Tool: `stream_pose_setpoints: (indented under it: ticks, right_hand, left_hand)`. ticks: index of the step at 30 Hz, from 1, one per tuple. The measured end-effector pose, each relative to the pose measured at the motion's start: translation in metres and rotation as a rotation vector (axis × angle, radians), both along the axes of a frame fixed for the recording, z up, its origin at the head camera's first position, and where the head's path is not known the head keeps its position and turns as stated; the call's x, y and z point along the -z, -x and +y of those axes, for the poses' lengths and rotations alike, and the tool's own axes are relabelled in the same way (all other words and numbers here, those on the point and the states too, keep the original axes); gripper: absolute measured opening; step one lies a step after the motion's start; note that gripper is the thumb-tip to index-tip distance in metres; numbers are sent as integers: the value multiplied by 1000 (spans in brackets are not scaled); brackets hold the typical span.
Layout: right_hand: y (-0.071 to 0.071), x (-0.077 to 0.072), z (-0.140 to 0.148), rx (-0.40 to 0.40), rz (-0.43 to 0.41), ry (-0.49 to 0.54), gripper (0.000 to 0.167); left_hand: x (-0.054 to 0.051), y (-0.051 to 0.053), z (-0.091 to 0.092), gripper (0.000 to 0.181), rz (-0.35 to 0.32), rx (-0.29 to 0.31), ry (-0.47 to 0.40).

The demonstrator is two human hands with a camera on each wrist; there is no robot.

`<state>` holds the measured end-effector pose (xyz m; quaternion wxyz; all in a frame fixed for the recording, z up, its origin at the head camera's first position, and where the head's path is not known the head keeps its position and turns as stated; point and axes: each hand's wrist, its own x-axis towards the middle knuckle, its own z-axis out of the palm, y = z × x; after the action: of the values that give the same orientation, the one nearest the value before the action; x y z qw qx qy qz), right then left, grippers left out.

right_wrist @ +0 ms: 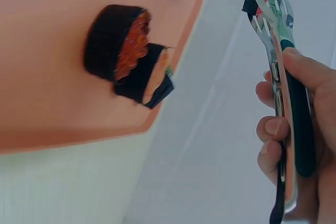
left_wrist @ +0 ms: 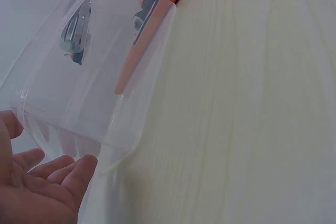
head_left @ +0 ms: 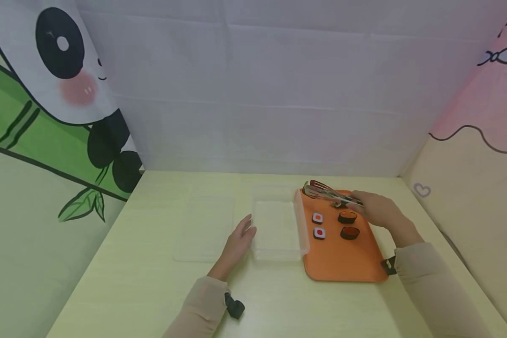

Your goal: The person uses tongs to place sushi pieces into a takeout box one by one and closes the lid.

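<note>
The right hand [head_left: 375, 209] grips tongs [right_wrist: 299, 119], whose tips pinch a dark-wrapped piece [right_wrist: 250, 2] above the eleven o'clock corner of the tray [head_left: 342, 266]. The left hand [head_left: 237, 238], fingers loosely parted, is at the nine o'clock side of the box [head_left: 279, 255]; whether it touches I can't tell. More sushi [head_left: 349, 233] sits on the orange tray, at the box's three o'clock; a clear lid [head_left: 204, 230] lies at nine. Beneath is a pale counter [head_left: 131, 291], with a white wall [head_left: 257, 94] at twelve, a big cartoon face [head_left: 73, 94] at ten.

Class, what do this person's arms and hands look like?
The left sleeve and right sleeve are beige, a small black device beside one and a dark device beside the other. The left hand and right hand are gloveless.
</note>
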<state>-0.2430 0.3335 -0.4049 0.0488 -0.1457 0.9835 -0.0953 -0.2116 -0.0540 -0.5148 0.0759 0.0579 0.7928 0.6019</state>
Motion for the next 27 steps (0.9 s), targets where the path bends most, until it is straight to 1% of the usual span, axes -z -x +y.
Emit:
stream_pose_setpoints:
  ticks: [4,8,11,15,22,24,27]
  right_hand:
    - [-3,-8,-13,-23,19,2,54]
    - [-3,-10,-27,-22,5,23,49]
    - [-1,-8,-35,-15,-9,34,44]
    - [2,-3,-44,-14,-11,34,40]
    - [3,2,-52,-2,-65,76,23]
    - [3,2,-53,-4,-74,68,23]
    - [2,0,-52,-3,-79,33,29]
  left_hand:
    - [0,0,0,53,3,0,1]
    - [3,1,-1,53,-2,7,12]
    - [5,2,-1,54,-3,12,9]
    - [4,1,-1,55,-1,12,4]
    - [2,-1,0,54,2,16,9]
    - [2,0,0,54,6,13,13]
    - [3,0,0,53,7,8,16]
